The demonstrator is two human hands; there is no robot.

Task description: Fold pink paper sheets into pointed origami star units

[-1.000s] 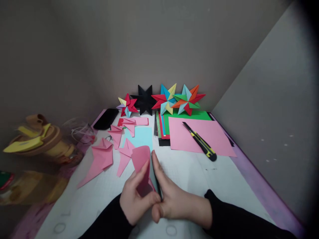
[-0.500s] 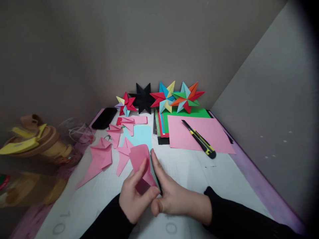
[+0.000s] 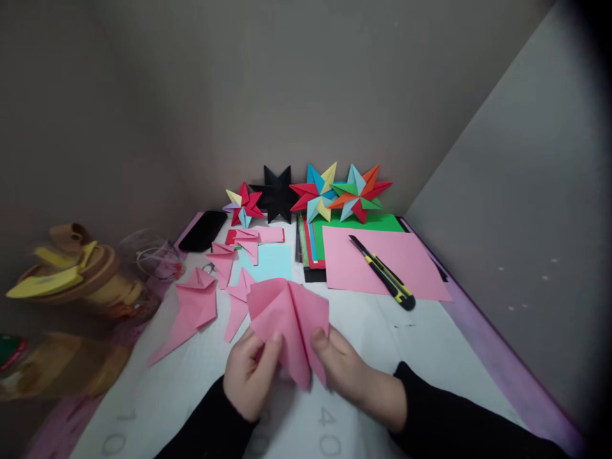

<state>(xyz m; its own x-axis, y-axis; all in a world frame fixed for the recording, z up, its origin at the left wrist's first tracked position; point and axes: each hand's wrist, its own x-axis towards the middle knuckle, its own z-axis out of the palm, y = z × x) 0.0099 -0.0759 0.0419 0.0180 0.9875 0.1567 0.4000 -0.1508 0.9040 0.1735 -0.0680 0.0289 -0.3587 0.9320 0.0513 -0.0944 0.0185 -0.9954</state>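
Note:
A pink sheet of paper (image 3: 277,312) with fold creases is held up above the white table covering, spread out like a fan with a ridge and a groove down its middle. My left hand (image 3: 251,370) pinches its left side, thumb in front and fingers behind. On the right edge, my right hand (image 3: 347,363) is closed the same way. Just beyond the left hand lie folded pink paper pieces, among them a large one (image 3: 196,299) and a smaller one (image 3: 238,303) partly hidden by the held sheet.
A yellow-black utility knife (image 3: 382,271) rests on a flat pink sheet (image 3: 421,255) over stacked coloured paper (image 3: 316,252). Several paper stars, one black (image 3: 277,193), lean on the back wall. A black phone (image 3: 203,231), light blue paper (image 3: 270,262) and a lidded cup (image 3: 102,274) are at left.
The pink paper, folded narrow between the hands before, is now opened wide. My right hand has moved rightward, and its thumb now lies on the paper's front.

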